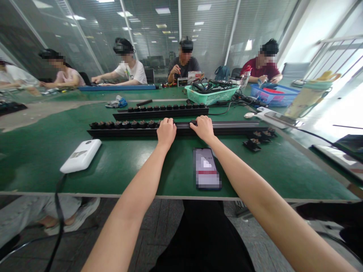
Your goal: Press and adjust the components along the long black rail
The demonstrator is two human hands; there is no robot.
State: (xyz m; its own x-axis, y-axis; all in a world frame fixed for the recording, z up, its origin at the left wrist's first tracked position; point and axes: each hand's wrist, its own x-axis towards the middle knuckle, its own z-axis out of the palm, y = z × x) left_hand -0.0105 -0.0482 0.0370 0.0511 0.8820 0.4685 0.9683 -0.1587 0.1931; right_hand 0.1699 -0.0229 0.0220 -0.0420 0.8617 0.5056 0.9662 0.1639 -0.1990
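The left hand and right hand sit palm down, fingers curled over a long black rail lined with dark round fittings, holding it where it lies on the green counter. A matching rail lies just behind it, and a smartphone lies between the forearms.

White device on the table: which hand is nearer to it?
Left: the left hand rests on the black rail, right of the device; the right hand rests farther right.
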